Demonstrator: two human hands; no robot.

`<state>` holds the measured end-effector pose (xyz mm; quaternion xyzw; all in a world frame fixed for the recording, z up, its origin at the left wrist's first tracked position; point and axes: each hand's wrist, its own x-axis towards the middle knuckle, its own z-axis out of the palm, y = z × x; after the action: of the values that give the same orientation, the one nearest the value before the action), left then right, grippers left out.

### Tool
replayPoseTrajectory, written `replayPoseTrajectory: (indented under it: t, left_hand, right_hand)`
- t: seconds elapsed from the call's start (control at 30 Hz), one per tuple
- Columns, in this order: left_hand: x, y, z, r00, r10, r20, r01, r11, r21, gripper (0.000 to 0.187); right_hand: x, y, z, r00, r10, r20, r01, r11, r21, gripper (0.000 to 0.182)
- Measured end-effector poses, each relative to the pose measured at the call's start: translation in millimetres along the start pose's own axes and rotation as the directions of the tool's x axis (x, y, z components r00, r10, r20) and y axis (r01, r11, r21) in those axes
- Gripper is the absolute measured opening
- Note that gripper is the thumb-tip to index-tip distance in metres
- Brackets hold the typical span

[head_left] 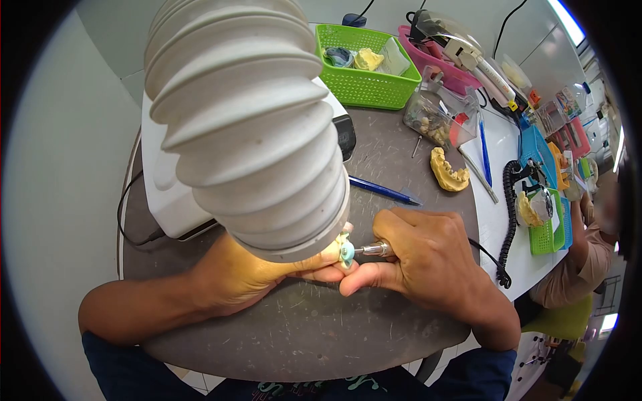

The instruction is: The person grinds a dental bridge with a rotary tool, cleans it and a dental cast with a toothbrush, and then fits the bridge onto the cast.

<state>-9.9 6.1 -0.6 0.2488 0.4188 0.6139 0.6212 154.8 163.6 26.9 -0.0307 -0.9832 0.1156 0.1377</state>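
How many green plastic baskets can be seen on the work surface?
2. One green basket stands at the back of the grey bench, behind the suction hose. A second green basket sits at the right, partly hidden; others may be hidden.

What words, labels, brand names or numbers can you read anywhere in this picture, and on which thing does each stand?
No text can be read in full.
Teal lettering on the dark shirt at the bottom edge: cut off, unreadable.
Packets and labels in the trays at the far right: too small and blurred.
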Motion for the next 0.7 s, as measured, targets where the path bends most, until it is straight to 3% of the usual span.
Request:
replayPoseTrajectory:
  t: [0.7]
  left_hand:
    - [-0.7, -0.2, 0.7, 1.000, -0.019, -0.003, 0.019, 1.000, -0.024, 0.027]
  right_hand:
    - [0.6, -0.2, -1.2, 1.000, 0.014, -0.008, -0.014, 1.000, 0.008, 0.067]
